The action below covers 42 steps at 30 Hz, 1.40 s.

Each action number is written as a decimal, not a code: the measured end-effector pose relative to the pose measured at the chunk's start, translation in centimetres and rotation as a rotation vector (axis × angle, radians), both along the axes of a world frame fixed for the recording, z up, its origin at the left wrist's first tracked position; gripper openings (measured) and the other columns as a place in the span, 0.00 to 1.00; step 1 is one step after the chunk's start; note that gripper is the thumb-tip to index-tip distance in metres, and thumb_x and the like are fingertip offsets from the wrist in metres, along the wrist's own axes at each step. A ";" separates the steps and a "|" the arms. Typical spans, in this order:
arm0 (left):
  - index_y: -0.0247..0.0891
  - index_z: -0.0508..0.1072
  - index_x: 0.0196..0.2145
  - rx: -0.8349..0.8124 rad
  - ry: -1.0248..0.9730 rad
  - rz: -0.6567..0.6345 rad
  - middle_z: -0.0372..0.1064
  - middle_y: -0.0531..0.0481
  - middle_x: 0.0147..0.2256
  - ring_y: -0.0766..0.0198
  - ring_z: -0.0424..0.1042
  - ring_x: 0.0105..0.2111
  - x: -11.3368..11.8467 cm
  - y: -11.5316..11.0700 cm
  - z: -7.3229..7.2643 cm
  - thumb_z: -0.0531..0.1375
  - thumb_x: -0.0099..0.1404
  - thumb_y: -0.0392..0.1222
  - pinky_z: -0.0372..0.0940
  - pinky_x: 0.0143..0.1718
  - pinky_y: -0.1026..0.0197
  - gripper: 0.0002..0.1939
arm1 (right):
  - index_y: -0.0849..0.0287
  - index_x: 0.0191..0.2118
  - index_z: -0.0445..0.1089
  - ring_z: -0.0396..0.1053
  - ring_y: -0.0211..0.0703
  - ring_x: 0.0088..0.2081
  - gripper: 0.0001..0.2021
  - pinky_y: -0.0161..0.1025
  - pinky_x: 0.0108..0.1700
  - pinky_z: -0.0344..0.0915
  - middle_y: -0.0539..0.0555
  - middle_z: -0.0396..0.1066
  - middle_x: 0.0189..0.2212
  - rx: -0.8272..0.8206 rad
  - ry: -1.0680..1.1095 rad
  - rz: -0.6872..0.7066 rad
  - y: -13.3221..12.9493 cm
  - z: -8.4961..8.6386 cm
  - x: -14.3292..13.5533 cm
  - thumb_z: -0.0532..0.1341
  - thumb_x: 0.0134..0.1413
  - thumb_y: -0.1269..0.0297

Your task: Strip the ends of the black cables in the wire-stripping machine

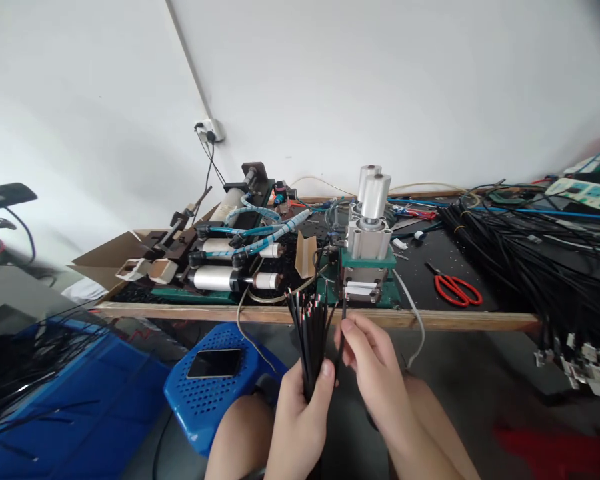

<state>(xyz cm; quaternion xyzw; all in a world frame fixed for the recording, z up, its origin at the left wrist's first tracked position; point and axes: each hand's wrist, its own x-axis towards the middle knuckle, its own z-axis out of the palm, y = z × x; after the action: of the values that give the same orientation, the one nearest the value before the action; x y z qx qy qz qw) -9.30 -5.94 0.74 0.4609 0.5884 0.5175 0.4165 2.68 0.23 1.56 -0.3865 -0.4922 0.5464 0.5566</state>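
Note:
My left hand (305, 407) is wrapped round a bundle of black cables (313, 347), held upright with the stripped ends on top; small red and white wire tips show there. Just to the right, my right hand (367, 357) pinches a single black cable (344, 327) between thumb and fingers. The upper end of that cable points at the front of a small pneumatic press (367, 257), which has two silver cylinders on top and a green plate. I cannot tell whether the tip is inside the press opening.
Red-handled scissors (457, 288) and a heap of black cables (490, 253) lie right on the bench. Left are pneumatic cylinders (220, 277) with blue hoses. Below stand a blue stool (200, 407) bearing a phone (215, 363) and a blue bin (115, 413) with cables.

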 end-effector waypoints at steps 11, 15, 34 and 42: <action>0.35 0.89 0.45 -0.030 -0.149 0.030 0.87 0.40 0.43 0.47 0.86 0.45 2.0 2.0 -1.8 0.69 0.71 0.59 0.79 0.46 0.57 0.22 | 0.55 0.21 0.62 0.54 0.37 0.21 0.28 0.35 0.24 0.53 0.45 0.57 0.18 0.008 0.098 -0.408 0.9 -1.8 -1.7 0.66 0.65 0.44; 0.36 0.89 0.44 -0.097 -0.195 0.079 0.87 0.42 0.43 0.48 0.85 0.46 2.0 2.0 -2.9 0.72 0.68 0.60 0.79 0.46 0.60 0.23 | 0.55 0.21 0.63 0.56 0.37 0.21 0.26 0.34 0.24 0.55 0.46 0.60 0.17 0.002 0.119 -0.441 1.3 -2.2 -1.6 0.66 0.67 0.47; 0.37 0.89 0.40 -0.137 -0.175 0.262 0.87 0.41 0.42 0.45 0.86 0.46 3.2 1.5 -2.8 0.77 0.56 0.66 0.79 0.46 0.58 0.29 | 0.57 0.23 0.61 0.56 0.34 0.21 0.25 0.35 0.25 0.52 0.45 0.59 0.18 0.357 0.085 -0.453 2.2 -3.7 -0.8 0.62 0.76 0.61; 0.39 0.89 0.43 -0.096 -0.149 0.199 0.87 0.41 0.45 0.44 0.85 0.48 3.3 1.9 -3.1 0.74 0.62 0.63 0.80 0.47 0.54 0.25 | 0.55 0.18 0.61 0.57 0.37 0.20 0.26 0.37 0.24 0.54 0.46 0.60 0.15 0.119 0.180 -0.412 2.7 -2.9 -1.1 0.64 0.71 0.59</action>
<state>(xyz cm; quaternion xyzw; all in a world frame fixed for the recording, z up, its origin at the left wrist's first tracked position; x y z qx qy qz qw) -5.99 -4.00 -2.35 0.3400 0.6229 0.5604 0.4271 1.60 2.96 -1.35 -0.3951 -0.3826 0.4234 0.7199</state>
